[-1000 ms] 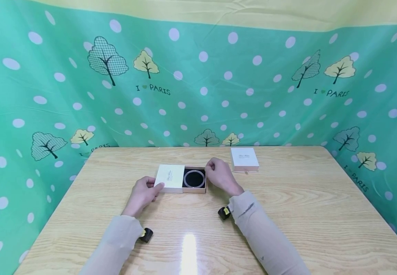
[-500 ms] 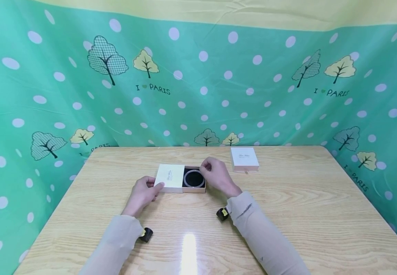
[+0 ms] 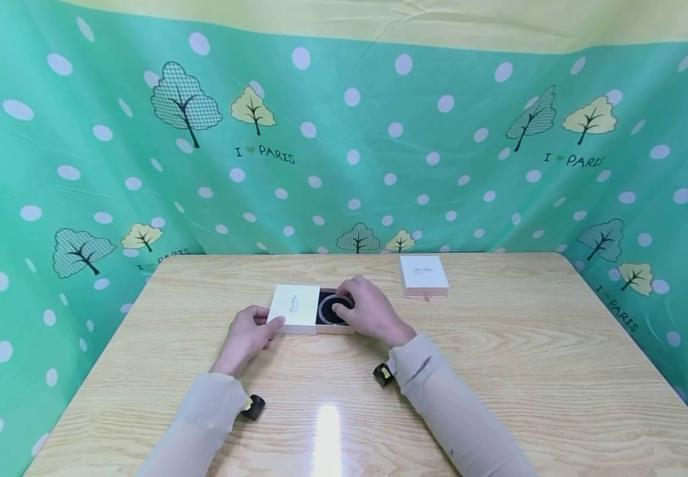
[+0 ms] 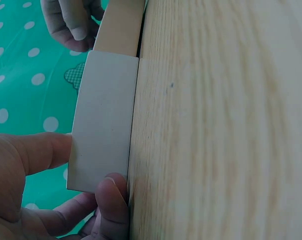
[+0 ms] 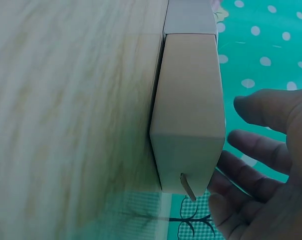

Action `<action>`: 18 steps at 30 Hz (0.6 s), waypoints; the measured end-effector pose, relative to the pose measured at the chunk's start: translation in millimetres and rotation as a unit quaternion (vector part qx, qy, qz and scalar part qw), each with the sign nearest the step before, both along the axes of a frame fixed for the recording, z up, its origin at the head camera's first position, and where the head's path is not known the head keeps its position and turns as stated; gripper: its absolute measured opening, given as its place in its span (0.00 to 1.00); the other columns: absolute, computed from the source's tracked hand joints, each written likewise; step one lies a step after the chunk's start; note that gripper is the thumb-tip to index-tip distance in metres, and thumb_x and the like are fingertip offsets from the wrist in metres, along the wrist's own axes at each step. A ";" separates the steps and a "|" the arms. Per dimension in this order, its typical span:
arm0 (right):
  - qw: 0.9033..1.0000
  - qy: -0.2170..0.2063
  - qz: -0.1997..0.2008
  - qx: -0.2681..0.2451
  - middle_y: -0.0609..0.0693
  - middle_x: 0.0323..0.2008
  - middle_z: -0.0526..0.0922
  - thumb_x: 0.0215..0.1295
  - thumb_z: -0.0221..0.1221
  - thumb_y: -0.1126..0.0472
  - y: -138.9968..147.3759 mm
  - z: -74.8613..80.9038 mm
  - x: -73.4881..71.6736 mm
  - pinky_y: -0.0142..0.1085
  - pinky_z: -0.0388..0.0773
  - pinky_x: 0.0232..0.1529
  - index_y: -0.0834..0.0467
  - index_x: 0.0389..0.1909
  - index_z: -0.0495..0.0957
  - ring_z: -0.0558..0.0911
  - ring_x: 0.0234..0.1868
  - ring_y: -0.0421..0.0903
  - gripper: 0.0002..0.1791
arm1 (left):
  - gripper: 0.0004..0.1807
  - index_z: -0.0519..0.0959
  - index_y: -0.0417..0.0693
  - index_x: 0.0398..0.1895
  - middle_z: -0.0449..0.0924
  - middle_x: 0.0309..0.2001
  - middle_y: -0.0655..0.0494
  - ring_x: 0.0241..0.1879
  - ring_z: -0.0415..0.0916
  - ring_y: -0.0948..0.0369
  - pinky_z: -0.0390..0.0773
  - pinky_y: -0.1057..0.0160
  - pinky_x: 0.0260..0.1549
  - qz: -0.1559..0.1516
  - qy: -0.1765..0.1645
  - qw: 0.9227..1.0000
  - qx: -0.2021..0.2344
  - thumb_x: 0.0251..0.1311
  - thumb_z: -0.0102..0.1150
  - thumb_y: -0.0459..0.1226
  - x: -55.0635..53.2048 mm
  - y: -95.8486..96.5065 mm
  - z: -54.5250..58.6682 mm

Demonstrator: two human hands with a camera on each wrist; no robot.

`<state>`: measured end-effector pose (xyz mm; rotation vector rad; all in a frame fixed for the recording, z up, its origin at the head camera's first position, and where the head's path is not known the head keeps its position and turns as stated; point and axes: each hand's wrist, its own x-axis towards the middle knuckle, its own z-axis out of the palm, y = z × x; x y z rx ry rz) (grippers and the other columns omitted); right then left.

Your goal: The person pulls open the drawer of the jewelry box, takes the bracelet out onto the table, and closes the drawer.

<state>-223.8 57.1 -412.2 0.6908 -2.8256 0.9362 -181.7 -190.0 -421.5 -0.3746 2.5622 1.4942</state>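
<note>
A white slide-out box lies on the table, its pale printed sleeve [image 3: 294, 308] on the left and its pinkish drawer [image 3: 334, 329] pulled out to the right. Inside the drawer, on black lining, lies a pale bangle [image 3: 320, 313]. My left hand [image 3: 249, 336] grips the sleeve's left end, thumb on top and fingers at the end and side. My right hand [image 3: 373, 315] is over the drawer, covering the bangle's right part. In the right wrist view its thumb and fingers are spread apart above the drawer's side, and a small pull tab [image 5: 187, 187] sticks out of the end.
A second white box [image 3: 424, 275], closed, with a pink front, stands at the back right of the wooden table [image 3: 498, 344]. Behind the table hangs a green dotted curtain [image 3: 379, 179]. Each wrist carries a small black camera [image 3: 253, 407].
My right hand has moved left from the drawer's right end to over the bangle, and its thumb has come away from the fingers. The left hand and the box have stayed put.
</note>
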 end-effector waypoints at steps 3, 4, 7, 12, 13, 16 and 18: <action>1.000 -0.001 0.004 0.019 0.48 0.41 0.76 0.61 0.62 0.54 -1.0 -0.4 0.2 0.39 0.75 0.47 0.58 0.45 0.80 0.75 0.42 0.44 0.15 | 0.24 0.69 0.34 0.56 0.72 0.44 0.42 0.30 0.75 0.58 0.80 0.62 0.29 0.000 -0.001 1.000 0.001 0.64 0.58 0.42 -0.2 -0.1 0.1; 1.000 -0.001 0.005 0.024 0.49 0.42 0.77 0.61 0.62 0.54 -1.2 -0.4 0.3 0.40 0.75 0.47 0.58 0.46 0.80 0.75 0.42 0.44 0.16 | 0.24 0.69 0.34 0.56 0.72 0.44 0.42 0.30 0.75 0.58 0.80 0.62 0.29 0.001 0.000 1.000 0.001 0.64 0.58 0.42 -0.2 -0.1 0.0; 0.999 0.001 0.007 0.046 0.50 0.44 0.77 0.61 0.62 0.52 -2.3 0.0 0.9 0.40 0.75 0.51 0.57 0.48 0.79 0.76 0.46 0.45 0.18 | 0.24 0.69 0.34 0.56 0.72 0.44 0.42 0.30 0.75 0.58 0.80 0.62 0.29 0.001 -0.002 1.000 0.001 0.64 0.58 0.42 -0.3 -0.4 -0.4; 0.997 -0.001 0.002 0.078 0.51 0.49 0.77 0.62 0.61 0.49 -5.0 1.8 4.4 0.41 0.74 0.53 0.57 0.52 0.78 0.75 0.50 0.47 0.22 | 0.24 0.69 0.34 0.56 0.72 0.44 0.42 0.30 0.75 0.57 0.80 0.62 0.29 0.002 -0.004 1.000 0.005 0.64 0.58 0.42 0.1 -0.2 -0.1; 0.996 -0.001 0.000 0.084 0.51 0.49 0.77 0.62 0.61 0.48 -5.6 1.8 5.0 0.41 0.74 0.53 0.57 0.53 0.77 0.75 0.50 0.47 0.22 | 0.24 0.69 0.34 0.56 0.72 0.44 0.42 0.30 0.75 0.57 0.80 0.62 0.29 0.002 -0.003 1.000 0.005 0.64 0.58 0.42 0.2 -0.1 0.0; 0.995 0.002 -0.004 0.099 0.52 0.50 0.76 0.62 0.61 0.47 -7.4 2.5 7.2 0.41 0.74 0.50 0.57 0.54 0.77 0.74 0.49 0.47 0.24 | 0.24 0.69 0.34 0.56 0.72 0.44 0.42 0.30 0.75 0.57 0.80 0.62 0.29 0.000 0.000 1.000 -0.001 0.64 0.58 0.42 0.2 0.3 0.0; 0.994 0.006 -0.006 0.108 0.52 0.49 0.76 0.62 0.61 0.47 -8.7 2.5 8.2 0.40 0.74 0.47 0.57 0.55 0.76 0.74 0.48 0.47 0.25 | 0.24 0.69 0.33 0.55 0.73 0.43 0.42 0.30 0.75 0.57 0.80 0.62 0.29 -0.002 0.003 1.000 -0.005 0.64 0.58 0.41 0.2 0.5 0.0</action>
